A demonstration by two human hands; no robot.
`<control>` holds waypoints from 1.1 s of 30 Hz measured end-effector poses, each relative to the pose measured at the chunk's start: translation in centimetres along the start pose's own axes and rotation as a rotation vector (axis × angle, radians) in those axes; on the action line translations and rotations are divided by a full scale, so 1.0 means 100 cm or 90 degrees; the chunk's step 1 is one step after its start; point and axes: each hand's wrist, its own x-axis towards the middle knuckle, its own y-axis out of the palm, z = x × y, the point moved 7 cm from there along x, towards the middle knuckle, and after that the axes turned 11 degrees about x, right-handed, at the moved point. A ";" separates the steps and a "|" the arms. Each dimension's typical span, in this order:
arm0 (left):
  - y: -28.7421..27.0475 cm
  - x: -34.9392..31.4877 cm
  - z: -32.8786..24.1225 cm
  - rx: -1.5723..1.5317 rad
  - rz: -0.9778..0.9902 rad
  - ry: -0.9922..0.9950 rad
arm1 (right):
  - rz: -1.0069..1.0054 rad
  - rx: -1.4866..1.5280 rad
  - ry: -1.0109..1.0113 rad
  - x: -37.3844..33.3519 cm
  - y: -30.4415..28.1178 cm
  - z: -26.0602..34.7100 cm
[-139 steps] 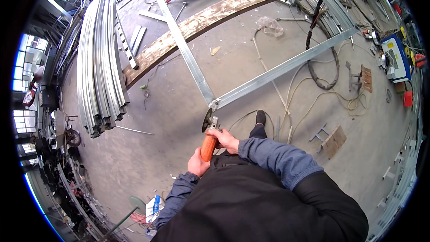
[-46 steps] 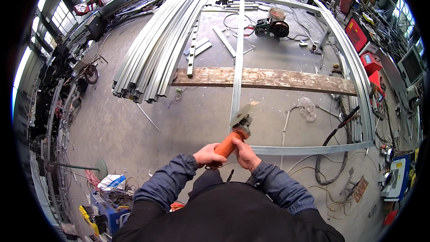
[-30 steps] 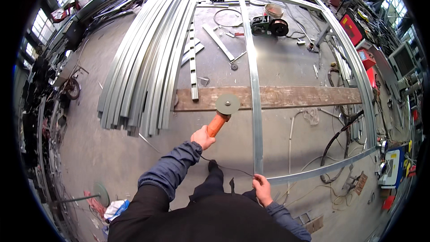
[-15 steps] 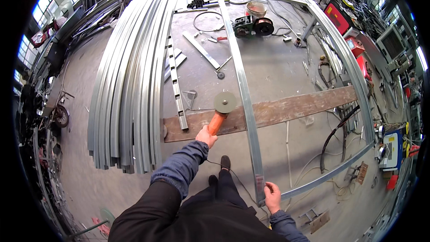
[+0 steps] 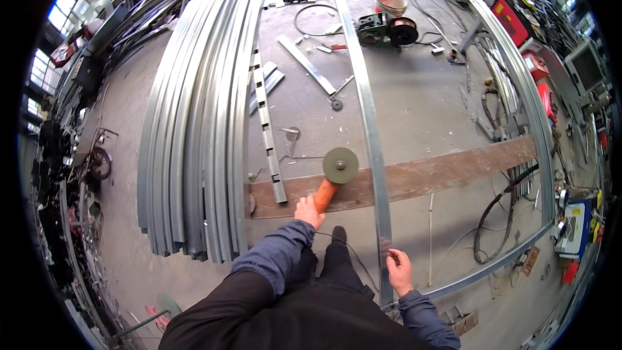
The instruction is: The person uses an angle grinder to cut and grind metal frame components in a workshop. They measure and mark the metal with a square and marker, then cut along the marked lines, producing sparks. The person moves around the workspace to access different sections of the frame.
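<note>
Grinder (image 5: 326,196) hangs from the left hand (image 5: 310,212), fingers wrapped round its body, disc (image 5: 340,165) left of the bar (image 5: 380,201). Right hand (image 5: 400,273) is at the bar, fingers loosely bent; contact cannot be told. Step appears to be a hand check; further grinding would call for a two-handed grip, as seen in the earlier frame, now released on the right.

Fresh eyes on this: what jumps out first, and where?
First, the orange angle grinder with its round grey disc, near centre in the person's left grip. Then the thick row of long, shiny silver metal tubes to its left, and the large silver metal frame to its right.
</note>
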 end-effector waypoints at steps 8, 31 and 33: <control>-0.030 -0.025 0.033 -0.233 -0.087 0.010 | 0.100 -0.053 0.057 0.000 0.068 -0.010; -0.015 -0.057 0.200 -0.250 -0.225 -0.377 | 0.216 -0.216 0.003 0.060 0.173 0.063; -0.014 -0.053 0.201 -0.232 -0.217 -0.401 | 0.248 -0.243 -0.018 0.088 0.186 0.073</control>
